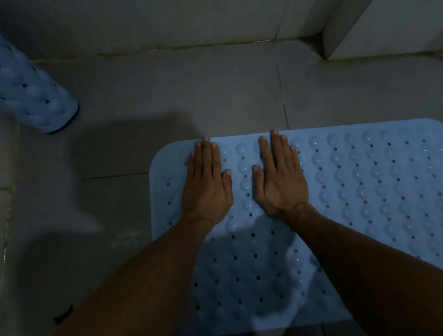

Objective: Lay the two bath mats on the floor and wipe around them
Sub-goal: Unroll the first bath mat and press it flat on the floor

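Underfoot, the grey tiled floor (184,97) carries a light blue bath mat (374,196) spread flat, its far edge running parallel to the wall and its bumps and drain holes facing up. A second blue mat (23,84), rolled up, leans in at the floor's far left side. Left hand (206,187) and right hand (280,180) lie palm-down with fingers extended near the flat mat's far left corner, gripping nothing.

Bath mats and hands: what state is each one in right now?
Flat mat: unrolled, lying flat on the floor.
Rolled mat: rolled up, at the upper left, not yet laid.
Left hand: open, palm down on the flat mat.
Right hand: open, palm down beside it.
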A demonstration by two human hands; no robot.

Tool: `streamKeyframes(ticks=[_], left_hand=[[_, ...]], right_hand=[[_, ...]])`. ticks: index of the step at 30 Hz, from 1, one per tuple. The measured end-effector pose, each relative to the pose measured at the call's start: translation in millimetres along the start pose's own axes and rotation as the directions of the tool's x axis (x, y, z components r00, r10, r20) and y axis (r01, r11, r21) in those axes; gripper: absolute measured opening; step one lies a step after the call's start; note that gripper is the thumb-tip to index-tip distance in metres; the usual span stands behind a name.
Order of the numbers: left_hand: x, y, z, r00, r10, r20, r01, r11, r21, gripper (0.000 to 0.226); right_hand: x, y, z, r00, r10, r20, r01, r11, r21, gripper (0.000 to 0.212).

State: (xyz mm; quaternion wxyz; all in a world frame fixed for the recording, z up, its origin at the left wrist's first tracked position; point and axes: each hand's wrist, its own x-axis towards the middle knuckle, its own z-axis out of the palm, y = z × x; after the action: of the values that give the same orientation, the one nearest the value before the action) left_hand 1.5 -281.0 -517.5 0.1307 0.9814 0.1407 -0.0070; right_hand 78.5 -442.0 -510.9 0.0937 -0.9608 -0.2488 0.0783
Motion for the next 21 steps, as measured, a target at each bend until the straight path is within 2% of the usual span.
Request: streamKeyframes(ticks=[4,13,17,19,21], left_hand=[[0.0,-1.2,0.5,1.000,0.012,-0.017,-0.012,1.000,-0.006,0.062],[-1.0,0.2,2.1,0.999,0.037,-0.037,-0.033,0.995,0.093,0.061],[-3.9,4.4,-1.7,0.994,0.082,-0.074,-0.074,0.992,0.104,0.059],[-2.8,6.0,-5.5,0.999,0.038,-0.002,-0.037,0.991,0.129,0.062],[4.1,9.0,-10.4,0.991,-0.065,0.121,0.049,0.991,0.127,0.063]], right_hand=[[-0.9,0.4,0.8,1.000,-0.001,-0.018,0.001,1.000,0.017,0.066],[-2.8,4.2,2.1,0.998,-0.023,-0.062,0.025,0.999,0.037,0.066],[-3.1,5.2,-1.3,0.999,-0.028,-0.028,0.030,0.997,0.077,0.067],[-1.3,6.0,-5.6,0.999,-0.034,0.040,0.030,0.993,0.111,0.067],[4.6,8.5,-15.5,0.988,-0.058,0.142,0.035,0.986,0.160,0.067]])
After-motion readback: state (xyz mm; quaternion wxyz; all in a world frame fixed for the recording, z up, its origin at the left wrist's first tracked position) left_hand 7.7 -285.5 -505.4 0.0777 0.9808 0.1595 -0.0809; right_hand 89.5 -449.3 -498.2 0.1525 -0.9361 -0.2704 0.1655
